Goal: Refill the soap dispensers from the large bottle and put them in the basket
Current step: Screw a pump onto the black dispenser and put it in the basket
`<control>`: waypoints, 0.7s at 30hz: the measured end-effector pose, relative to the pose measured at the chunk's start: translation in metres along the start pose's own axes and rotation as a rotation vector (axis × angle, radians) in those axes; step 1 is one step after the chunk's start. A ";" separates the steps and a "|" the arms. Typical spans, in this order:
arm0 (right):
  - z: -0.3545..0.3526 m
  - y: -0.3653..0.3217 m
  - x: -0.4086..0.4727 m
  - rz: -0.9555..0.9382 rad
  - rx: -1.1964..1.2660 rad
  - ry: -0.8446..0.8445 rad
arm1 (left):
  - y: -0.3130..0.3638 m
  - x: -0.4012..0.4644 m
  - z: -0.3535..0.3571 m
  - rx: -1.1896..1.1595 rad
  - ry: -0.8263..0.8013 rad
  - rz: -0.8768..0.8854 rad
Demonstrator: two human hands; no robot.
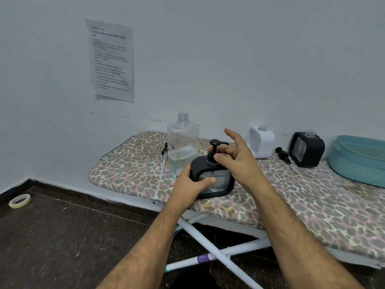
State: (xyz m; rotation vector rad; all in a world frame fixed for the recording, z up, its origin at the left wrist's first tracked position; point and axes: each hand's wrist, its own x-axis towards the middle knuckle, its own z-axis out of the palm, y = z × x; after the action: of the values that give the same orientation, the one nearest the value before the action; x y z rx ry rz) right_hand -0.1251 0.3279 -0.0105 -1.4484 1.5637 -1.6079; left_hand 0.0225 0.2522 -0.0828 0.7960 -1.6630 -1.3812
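Near edge of the ironing board [129,167]: left hand [192,185] grips the lower left side of the upright black dispenser [217,183], and right hand [239,161] pinches its pump collar, index finger sticking out, spout pointing right. Just behind-left stands the uncapped large bottle [182,147], upright, partly full. Farther right by the wall: white dispenser [260,142], loose pump [283,154], second black dispenser [307,149], teal basket [358,163].

Likely a home room — leopard-print ironing board [291,197] against a painted wall [229,59], dark floor [73,236].
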 end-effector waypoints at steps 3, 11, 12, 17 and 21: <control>-0.002 0.000 0.000 0.013 0.028 0.009 | 0.001 -0.001 0.000 -0.001 -0.002 0.006; -0.006 -0.006 0.004 0.013 -0.086 -0.060 | 0.001 -0.001 0.000 -0.008 -0.022 0.007; -0.006 -0.007 0.005 0.014 -0.092 -0.097 | 0.000 -0.001 -0.001 -0.009 -0.021 0.006; -0.007 -0.011 0.007 -0.005 -0.087 -0.177 | 0.001 0.000 -0.001 -0.011 -0.030 0.015; -0.008 -0.011 0.008 -0.007 -0.093 -0.109 | 0.001 -0.001 0.000 -0.018 -0.024 0.013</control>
State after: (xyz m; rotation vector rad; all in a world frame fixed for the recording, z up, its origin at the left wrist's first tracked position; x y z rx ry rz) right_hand -0.1318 0.3267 0.0041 -1.5640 1.5914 -1.4518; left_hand 0.0229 0.2538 -0.0820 0.7603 -1.6694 -1.3997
